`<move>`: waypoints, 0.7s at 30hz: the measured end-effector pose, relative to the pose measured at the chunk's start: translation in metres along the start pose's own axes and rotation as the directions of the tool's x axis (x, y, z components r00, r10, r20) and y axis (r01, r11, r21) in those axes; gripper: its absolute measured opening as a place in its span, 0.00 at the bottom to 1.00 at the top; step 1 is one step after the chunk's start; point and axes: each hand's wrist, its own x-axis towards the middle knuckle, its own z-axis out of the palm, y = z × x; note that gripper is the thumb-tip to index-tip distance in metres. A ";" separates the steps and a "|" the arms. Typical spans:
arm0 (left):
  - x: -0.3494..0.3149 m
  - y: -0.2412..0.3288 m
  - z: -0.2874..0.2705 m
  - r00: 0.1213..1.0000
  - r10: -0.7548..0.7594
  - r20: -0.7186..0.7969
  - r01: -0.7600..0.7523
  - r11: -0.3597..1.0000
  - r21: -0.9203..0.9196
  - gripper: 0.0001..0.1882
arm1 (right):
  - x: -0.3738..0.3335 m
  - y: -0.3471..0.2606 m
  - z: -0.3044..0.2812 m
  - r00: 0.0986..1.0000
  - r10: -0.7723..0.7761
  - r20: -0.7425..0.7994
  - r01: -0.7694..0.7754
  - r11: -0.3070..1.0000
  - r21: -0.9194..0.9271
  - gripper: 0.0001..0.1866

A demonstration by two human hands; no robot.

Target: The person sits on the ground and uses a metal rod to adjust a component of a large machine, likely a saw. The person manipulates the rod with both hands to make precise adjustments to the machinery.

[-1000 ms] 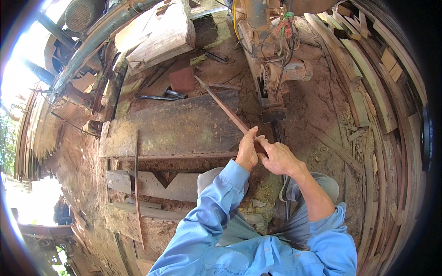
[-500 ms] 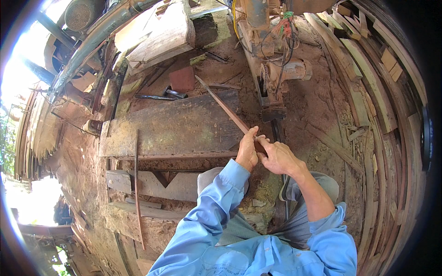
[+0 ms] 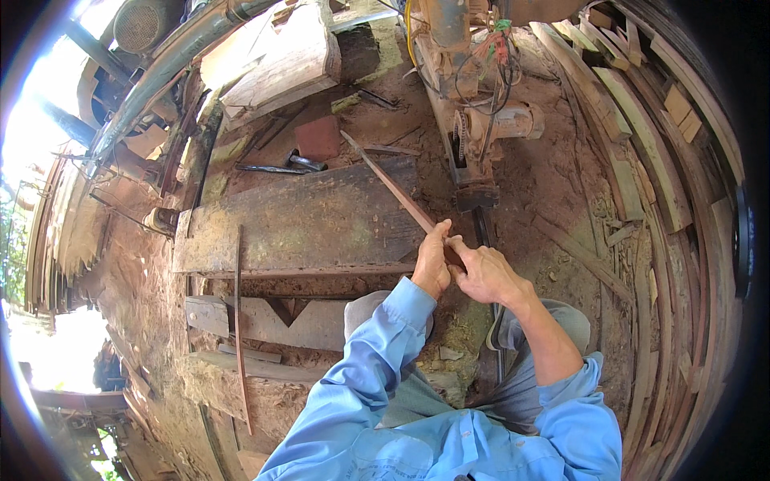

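dirt floor [image 3: 553, 212], workshop ground; lumber stack [image 3: 670, 192], 3 o'clock; dark plank [image 3: 289, 220], 10 o'clock; slim wooden strip [image 3: 394, 188], from centre toward 11 o'clock, near end hidden; left hand [image 3: 431, 260] and right hand [image 3: 491, 276], 4 o'clock, each grip clamped on the strip. judged best handling: hands close, pressure even, far tip steadied.

"Your dirt floor [image 3: 553, 183]?"
"Reddish. Before me on it: hammer [image 3: 307, 163], red-brown block [image 3: 318, 138]."
"Your wide dark plank [image 3: 297, 220]?"
"Thin wooden strip [image 3: 240, 329]: far end rests there, to my left."
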 end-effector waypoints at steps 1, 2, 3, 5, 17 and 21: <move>-0.001 0.001 0.001 1.000 0.007 0.001 -0.007 1.000 0.002 0.19 | 0.000 0.000 0.000 1.000 0.004 -0.004 -0.004 1.000 0.003 0.21; -0.002 0.002 0.001 1.000 0.015 0.001 -0.015 1.000 0.005 0.21 | 0.000 0.000 -0.001 1.000 0.008 -0.008 -0.008 1.000 0.005 0.21; -0.004 0.004 0.001 1.000 0.023 0.001 -0.023 1.000 0.006 0.22 | 0.001 -0.001 -0.001 1.000 0.018 0.000 -0.018 1.000 0.007 0.21; 0.004 0.003 -0.006 0.998 0.037 0.043 -0.035 0.999 -0.038 0.23 | 0.002 -0.003 -0.003 0.999 0.037 0.017 -0.037 0.999 0.010 0.20; -0.006 0.005 0.000 0.999 0.020 0.025 -0.021 0.999 0.027 0.24 | 0.001 -0.001 -0.004 1.000 0.022 0.021 -0.022 1.000 0.013 0.20; -0.001 0.004 -0.003 0.999 -0.006 0.038 0.006 1.000 0.001 0.23 | 0.002 0.000 -0.002 1.000 0.011 0.007 -0.011 1.000 0.003 0.19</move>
